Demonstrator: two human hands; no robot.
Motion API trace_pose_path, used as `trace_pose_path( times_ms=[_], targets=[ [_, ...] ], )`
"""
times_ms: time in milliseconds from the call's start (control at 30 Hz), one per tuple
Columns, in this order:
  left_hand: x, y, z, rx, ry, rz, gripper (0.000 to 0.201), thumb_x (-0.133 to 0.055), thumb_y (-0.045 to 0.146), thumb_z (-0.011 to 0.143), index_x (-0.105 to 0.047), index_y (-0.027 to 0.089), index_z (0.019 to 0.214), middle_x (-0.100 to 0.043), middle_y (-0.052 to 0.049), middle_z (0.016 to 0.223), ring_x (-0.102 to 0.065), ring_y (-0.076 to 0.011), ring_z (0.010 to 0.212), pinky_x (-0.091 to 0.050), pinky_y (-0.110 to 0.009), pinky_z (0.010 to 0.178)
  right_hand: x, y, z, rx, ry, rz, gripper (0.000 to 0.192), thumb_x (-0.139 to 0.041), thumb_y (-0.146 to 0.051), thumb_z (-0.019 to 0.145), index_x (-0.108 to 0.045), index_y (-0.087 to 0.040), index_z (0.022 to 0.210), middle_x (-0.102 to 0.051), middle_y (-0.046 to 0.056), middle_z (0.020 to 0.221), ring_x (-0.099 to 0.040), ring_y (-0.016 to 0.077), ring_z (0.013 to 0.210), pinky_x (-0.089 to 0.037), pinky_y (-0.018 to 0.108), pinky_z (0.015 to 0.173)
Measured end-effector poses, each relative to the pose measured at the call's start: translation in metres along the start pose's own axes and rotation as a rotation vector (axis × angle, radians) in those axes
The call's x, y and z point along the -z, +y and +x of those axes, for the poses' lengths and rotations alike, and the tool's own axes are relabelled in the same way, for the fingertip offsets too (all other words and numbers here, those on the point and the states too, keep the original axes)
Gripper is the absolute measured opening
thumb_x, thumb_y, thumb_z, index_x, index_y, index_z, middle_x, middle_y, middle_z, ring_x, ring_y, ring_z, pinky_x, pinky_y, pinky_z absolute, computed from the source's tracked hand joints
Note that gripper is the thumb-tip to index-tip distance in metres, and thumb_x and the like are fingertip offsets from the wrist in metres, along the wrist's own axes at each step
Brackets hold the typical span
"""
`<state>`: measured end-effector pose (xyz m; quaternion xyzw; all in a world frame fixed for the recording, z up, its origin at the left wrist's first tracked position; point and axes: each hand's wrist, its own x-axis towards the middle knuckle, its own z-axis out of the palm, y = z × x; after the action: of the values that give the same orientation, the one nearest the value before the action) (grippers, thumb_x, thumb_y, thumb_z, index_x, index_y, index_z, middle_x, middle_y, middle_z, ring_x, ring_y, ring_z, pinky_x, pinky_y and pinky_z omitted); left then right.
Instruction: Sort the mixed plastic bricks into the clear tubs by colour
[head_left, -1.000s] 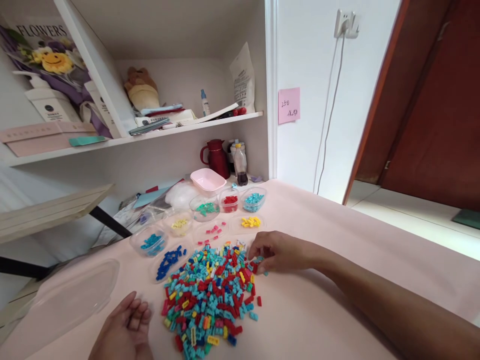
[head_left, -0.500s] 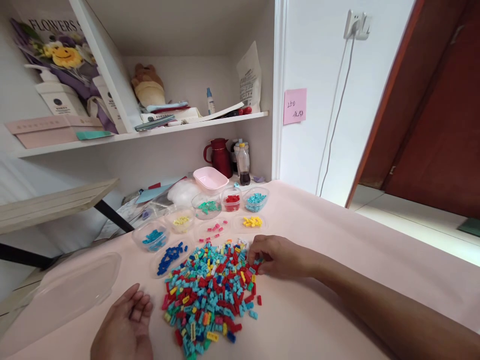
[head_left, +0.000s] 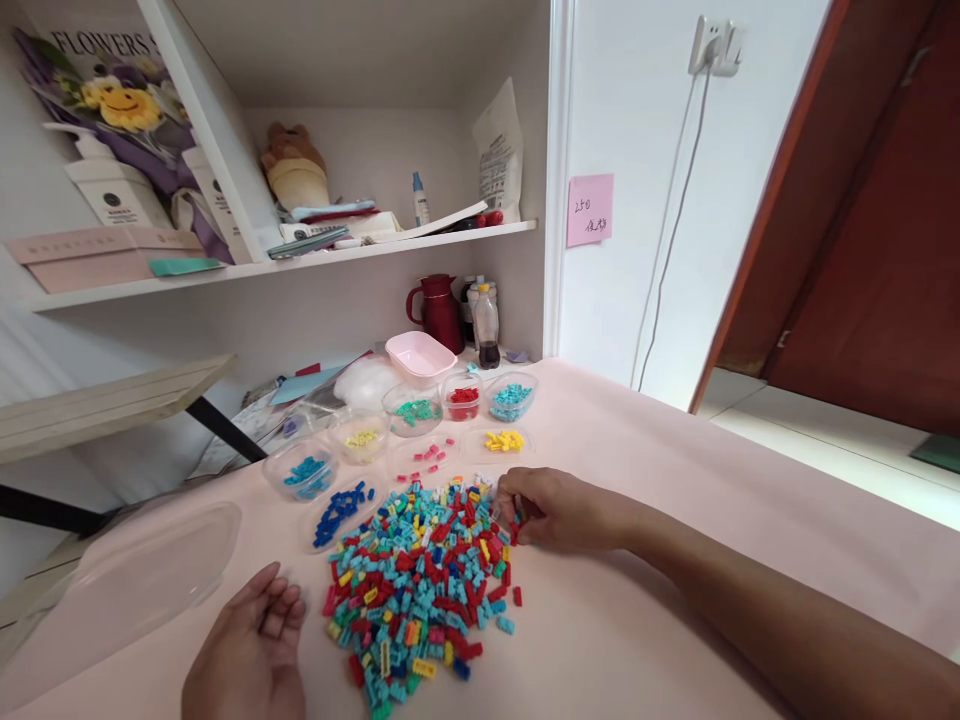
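Right hand (head_left: 551, 508) at the brick pile (head_left: 424, 580) — left hand (head_left: 251, 655) cupped beside it.

We see a pale pink table top (head_left: 675, 470). Brick pile (head_left: 424, 580) at centre. Small clear tubs at 12 o'clock of it: dark blue (head_left: 341, 505), teal (head_left: 304, 472), yellow (head_left: 504, 441), red (head_left: 463, 397). Pink dish (head_left: 418, 357) behind them. Large clear lid (head_left: 142, 580) at 9 o'clock.
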<state>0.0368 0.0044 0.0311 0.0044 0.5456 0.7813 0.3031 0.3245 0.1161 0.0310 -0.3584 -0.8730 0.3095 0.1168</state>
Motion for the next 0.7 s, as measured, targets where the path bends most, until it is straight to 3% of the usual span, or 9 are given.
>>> trace_pose_path(
  times_ms=[700],
  targets=[
    [-0.0007, -0.0005, 0.0005, 0.009, 0.007, -0.003, 0.017, -0.050, 0.000, 0.074, -0.058, 0.014, 0.069, -0.051, 0.001, 0.065, -0.049, -0.0052, 0.057, -0.045, -0.012, 0.051, -0.0013, 0.0010, 0.0005, 0.019, 0.009, -0.060, 0.014, -0.061, -0.020, 0.071, -0.059, -0.020, 0.085, -0.057, 0.001, 0.088, -0.048, 0.0115, 0.071, -0.035, 0.022, 0.060]
  ],
)
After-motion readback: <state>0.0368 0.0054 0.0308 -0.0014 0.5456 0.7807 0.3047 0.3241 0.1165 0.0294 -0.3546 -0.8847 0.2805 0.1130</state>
